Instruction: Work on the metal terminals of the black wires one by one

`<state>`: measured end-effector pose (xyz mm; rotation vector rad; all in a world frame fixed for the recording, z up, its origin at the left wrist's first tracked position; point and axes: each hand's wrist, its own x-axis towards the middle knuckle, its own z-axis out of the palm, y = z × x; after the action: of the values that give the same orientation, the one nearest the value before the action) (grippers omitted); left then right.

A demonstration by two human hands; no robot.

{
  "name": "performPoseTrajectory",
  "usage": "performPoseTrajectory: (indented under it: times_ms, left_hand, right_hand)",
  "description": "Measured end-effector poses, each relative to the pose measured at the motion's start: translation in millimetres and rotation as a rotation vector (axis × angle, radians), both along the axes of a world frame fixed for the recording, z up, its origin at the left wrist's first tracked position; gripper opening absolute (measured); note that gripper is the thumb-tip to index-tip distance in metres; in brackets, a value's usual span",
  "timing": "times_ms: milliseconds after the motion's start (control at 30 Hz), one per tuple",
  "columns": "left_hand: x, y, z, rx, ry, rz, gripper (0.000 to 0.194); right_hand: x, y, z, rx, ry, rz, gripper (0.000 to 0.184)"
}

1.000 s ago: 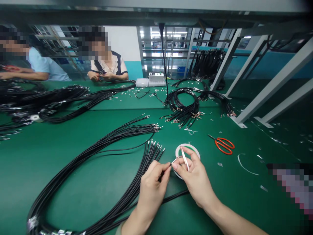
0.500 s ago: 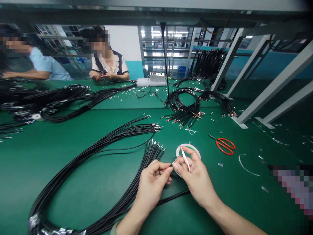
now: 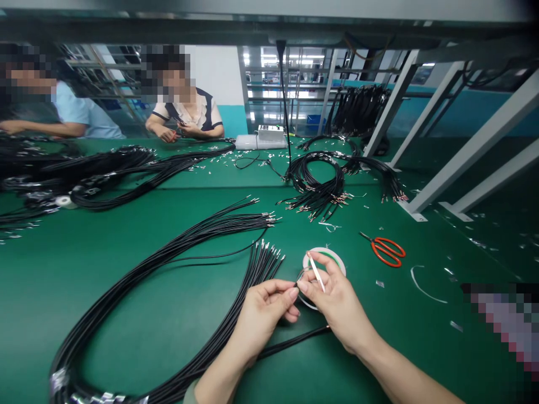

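Observation:
My left hand (image 3: 269,311) pinches the end of a black cable (image 3: 295,285) between thumb and fingers. Close against it, my right hand (image 3: 334,289) is closed, with its thumb and a finger meeting at the cable tip. A slim white stick-like tool (image 3: 316,271) slants across the fingers of that same hand; its exact kind is unclear. Behind the fingers lies a white roll with a green inner ring (image 3: 341,264), partly covered. To the left, a looped bundle of black cables (image 3: 138,275) with metal-tipped ends rests on the green table (image 3: 177,314).
Orange-handled scissors (image 3: 389,251) lie right of my hands. A coiled cable bundle (image 3: 337,182) sits farther back, near grey metal legs (image 3: 467,151). Two people work across the table, one (image 3: 185,115) with hands at the edge. Clear scraps (image 3: 379,284) are scattered about.
Both my hands stay pinched together at the cable tip, with the white tool shifted slightly left. The co-worker opposite has moved one hand outward to the left.

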<state>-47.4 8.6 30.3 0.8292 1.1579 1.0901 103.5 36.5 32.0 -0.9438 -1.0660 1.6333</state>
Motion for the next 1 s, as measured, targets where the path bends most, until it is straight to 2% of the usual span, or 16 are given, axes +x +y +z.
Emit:
performPoseTrajectory:
  times_ms: [200, 400, 667, 1000]
  left_hand:
    - [0.2, 0.9, 1.7, -0.013, -0.019, -0.007, 0.032]
    - [0.9, 1.6, -1.8, -0.027, -0.026, 0.078, 0.032]
    - [4.8, 2.9, -5.7, 0.016, -0.005, 0.154, 0.031]
    - [6.9, 1.5, -7.4, 0.077, 0.05, 0.185, 0.022]
  right_hand:
    - [3.1, 2.6, 1.2, 0.028, -0.036, 0.05, 0.047]
    - [1.5, -1.5, 2.7, 0.033, -0.078, -0.033, 0.034]
    - [-3.8, -6.0, 1.9, 0.01, -0.028, -0.05, 0.046]
    - [-5.3, -2.6, -2.8, 0.009, -0.097, -0.146, 0.053]
